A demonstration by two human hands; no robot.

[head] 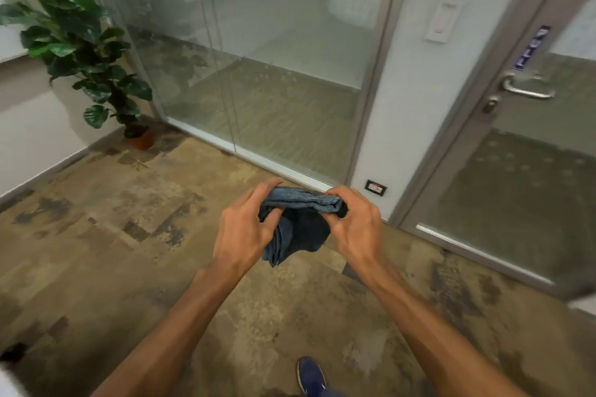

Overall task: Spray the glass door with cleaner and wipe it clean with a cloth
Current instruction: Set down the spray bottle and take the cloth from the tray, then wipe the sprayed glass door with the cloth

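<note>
Blue cloth point(301, 201) held in both hands, glass door point(529, 203) far right
Left hand point(245, 232) and right hand point(354, 222) each pinch an end, its folded edge running left to right; the door is well apart, nearer the right hand.

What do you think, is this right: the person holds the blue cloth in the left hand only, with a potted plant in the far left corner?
Not quite: in the head view both the left hand and the right hand grip the blue cloth. The potted plant does stand in the far left corner.
</note>
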